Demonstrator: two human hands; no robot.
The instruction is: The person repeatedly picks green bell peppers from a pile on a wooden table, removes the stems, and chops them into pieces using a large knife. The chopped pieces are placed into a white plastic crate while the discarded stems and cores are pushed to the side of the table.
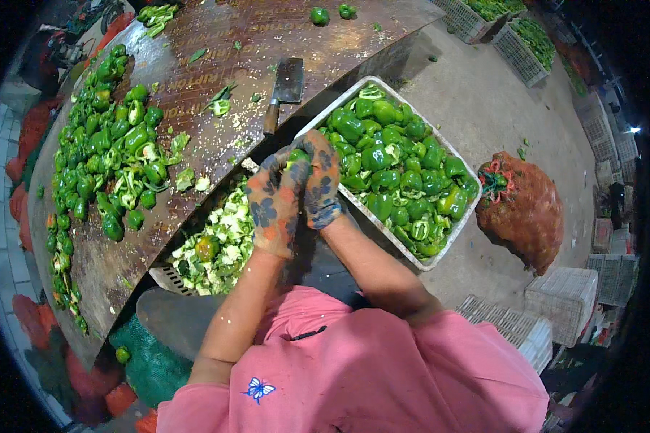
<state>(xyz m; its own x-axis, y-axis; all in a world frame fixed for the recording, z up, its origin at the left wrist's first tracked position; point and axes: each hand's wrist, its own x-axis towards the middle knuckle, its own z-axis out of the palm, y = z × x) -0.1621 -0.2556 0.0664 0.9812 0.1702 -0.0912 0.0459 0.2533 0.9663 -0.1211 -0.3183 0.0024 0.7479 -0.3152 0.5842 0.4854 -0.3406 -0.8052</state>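
Note:
My left hand (274, 198) and my right hand (322, 180), in orange gloves with dark patches, come together in front of me. Both are closed around a green bell pepper (297, 156), mostly hidden by the fingers. Just right of them, a white crate (383, 229) is full of green bell peppers (401, 169), several of them cut open. Below my left hand sits a basket of pale pepper cores and scraps (231, 231). A cleaver (289, 81) with a wooden handle lies on the table beyond my hands, its handle toward me.
The brown table (217, 137) bears a long heap of green peppers (112, 144) at left and scattered seeds. On the floor at right stand a stuffed orange mesh sack (531, 213) and pale crates (563, 303). Crates of green produce (531, 43) stand at the far right.

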